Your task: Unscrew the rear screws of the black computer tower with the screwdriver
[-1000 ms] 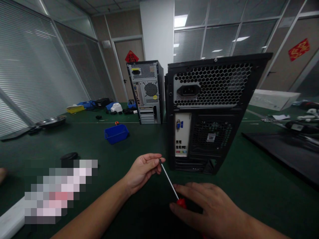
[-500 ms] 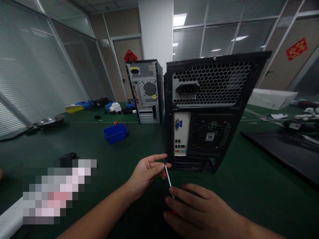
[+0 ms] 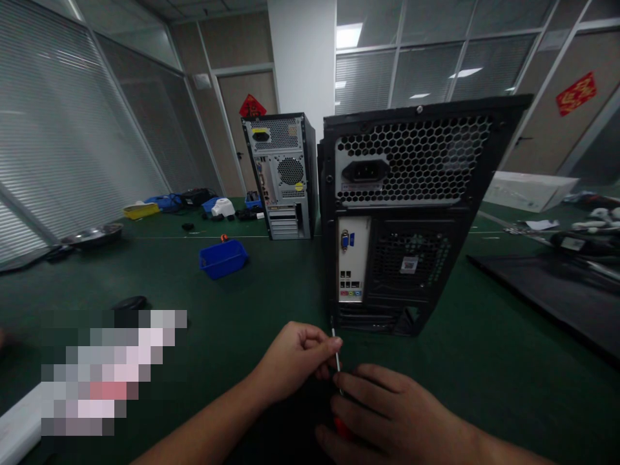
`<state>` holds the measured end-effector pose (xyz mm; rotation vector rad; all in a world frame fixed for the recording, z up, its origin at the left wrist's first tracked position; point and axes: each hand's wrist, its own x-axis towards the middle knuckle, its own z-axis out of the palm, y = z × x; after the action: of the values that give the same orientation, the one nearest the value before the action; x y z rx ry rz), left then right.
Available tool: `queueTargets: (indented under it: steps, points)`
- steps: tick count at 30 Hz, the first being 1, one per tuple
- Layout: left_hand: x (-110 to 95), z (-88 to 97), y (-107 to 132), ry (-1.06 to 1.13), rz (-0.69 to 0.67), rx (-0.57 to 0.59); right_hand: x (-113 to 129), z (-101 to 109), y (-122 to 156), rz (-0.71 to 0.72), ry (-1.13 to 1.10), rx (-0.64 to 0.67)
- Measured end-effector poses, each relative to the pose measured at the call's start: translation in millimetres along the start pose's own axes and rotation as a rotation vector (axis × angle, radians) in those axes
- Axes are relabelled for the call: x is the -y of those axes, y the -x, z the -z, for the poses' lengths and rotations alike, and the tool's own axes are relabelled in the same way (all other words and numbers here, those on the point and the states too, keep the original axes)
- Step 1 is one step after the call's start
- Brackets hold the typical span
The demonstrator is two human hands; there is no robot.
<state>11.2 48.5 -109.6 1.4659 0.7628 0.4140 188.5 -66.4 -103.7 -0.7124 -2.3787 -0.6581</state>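
A black computer tower (image 3: 407, 213) stands upright on the green table (image 3: 484, 361) with its rear panel facing me. Just in front of its lower left corner I hold a screwdriver (image 3: 335, 345) with a thin metal shaft and a red handle. My left hand (image 3: 295, 358) pinches the shaft near the tip with curled fingers. My right hand (image 3: 392, 416) is wrapped over the red handle, which shows only as a small red patch under the fingers. The tip points up toward the tower's bottom edge.
A second, grey tower (image 3: 283, 177) stands farther back. A blue bin (image 3: 223, 258) lies left of it. A black round object (image 3: 130, 302) and a blurred patch sit at the left. A dark flat panel (image 3: 557, 297) lies on the right, with clutter along the far edges.
My left hand has closed from loosely open fingers into a pinch on the shaft. Both hands and the screwdriver have drawn together, and the shaft stands more upright.
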Motion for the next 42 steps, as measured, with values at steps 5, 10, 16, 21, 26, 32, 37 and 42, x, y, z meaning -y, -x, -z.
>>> queueTargets:
  steps: [5, 10, 16, 21, 26, 32, 37, 42]
  points:
    - [-9.8, -10.5, 8.7, -0.344, -0.052, -0.131, 2.1, -3.9, 0.3, 0.001, -0.030, 0.056]
    - [-12.0, -10.4, 8.9, -0.601, -0.198, -0.228, 2.4, -5.9, -2.4, -0.032, -0.060, 0.062]
    - [-9.7, -10.7, 7.1, -0.672, -0.242, -0.235, -0.1, -4.5, -5.0, -0.053, -0.069, 0.076]
    - [-6.7, -10.5, 5.8, -0.686, -0.261, -0.246, -0.2, -2.4, -5.9, -0.073, -0.086, 0.107]
    - [-5.1, -10.5, 4.9, -0.712, -0.257, -0.244, -0.6, -3.8, -6.1, -0.073, -0.081, 0.119]
    - [-5.5, -9.9, 3.6, -0.723, -0.247, -0.263, -1.5, -4.7, -6.0, -0.094, -0.057, 0.149]
    - [-3.1, -9.0, 3.7, -0.727, -0.261, -0.262, -0.6, -4.9, -6.8, -0.117, -0.049, 0.144]
    - [-0.1, -8.8, 3.1, -0.734, -0.297, -0.258, 1.4, -4.0, -7.0, -0.132, -0.040, 0.137]
